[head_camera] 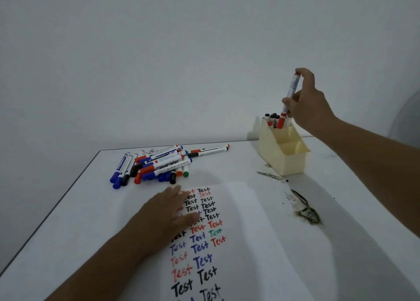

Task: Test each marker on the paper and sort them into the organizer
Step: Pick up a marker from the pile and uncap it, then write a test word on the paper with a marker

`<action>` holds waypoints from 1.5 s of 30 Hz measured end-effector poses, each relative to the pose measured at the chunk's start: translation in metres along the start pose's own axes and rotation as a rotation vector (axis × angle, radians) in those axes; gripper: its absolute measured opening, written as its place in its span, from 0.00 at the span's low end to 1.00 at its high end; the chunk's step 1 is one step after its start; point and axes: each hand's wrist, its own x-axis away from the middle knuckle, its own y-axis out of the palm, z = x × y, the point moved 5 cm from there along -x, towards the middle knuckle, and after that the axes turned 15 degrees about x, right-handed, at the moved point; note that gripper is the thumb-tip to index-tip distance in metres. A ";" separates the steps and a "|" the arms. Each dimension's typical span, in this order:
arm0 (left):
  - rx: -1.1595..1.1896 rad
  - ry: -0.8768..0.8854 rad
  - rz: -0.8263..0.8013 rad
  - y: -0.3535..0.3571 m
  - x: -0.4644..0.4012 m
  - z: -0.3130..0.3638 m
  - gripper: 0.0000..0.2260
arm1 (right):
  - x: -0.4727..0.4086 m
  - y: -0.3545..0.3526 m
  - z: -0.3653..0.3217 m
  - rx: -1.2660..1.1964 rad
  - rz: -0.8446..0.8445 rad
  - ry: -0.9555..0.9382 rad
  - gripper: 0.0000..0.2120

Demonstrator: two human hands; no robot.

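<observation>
Nearest the camera, at the bottom centre of the frame, lies the paper [238, 244], a white sheet on the white bench [68, 232]. Rows of the handwritten word "Test" run up it in black, red, blue and one green. Flat on the sheet's left part rests the left hand [163, 216], fingers straight and together, thumb spread to the right, covering some of the words and holding nothing.

At the upper right, the right hand [306, 103] grips a red-capped marker [288, 100] near upright, cap end down, fingers curled round its white barrel and a fingertip on its top end. The cap sits just inside the rear compartment of the organizer [286, 157], a cream box with stepped compartments standing on the bench near its far right edge. Several black-capped and red-capped markers already stand in that rear compartment; the front compartments show only their walls.

Left of centre, past the paper, a pile of markers [159, 164] lies on the bench, with blue, red, black, orange and green caps. One barrel reads "WHITEBOARD PEN"; the other print is too small to read. Dark smears [304, 212] mark the bench to the right of the paper.
</observation>
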 end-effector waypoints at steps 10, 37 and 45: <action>-0.015 -0.033 -0.019 0.001 -0.003 -0.002 0.40 | -0.037 0.004 0.021 0.002 0.165 -0.027 0.27; -0.004 -0.058 -0.008 0.002 -0.013 -0.006 0.41 | -0.042 0.061 0.017 0.298 0.028 -0.212 0.16; 0.009 -0.052 0.000 0.001 -0.008 -0.005 0.38 | 0.008 0.163 -0.055 0.554 -0.464 -0.522 0.19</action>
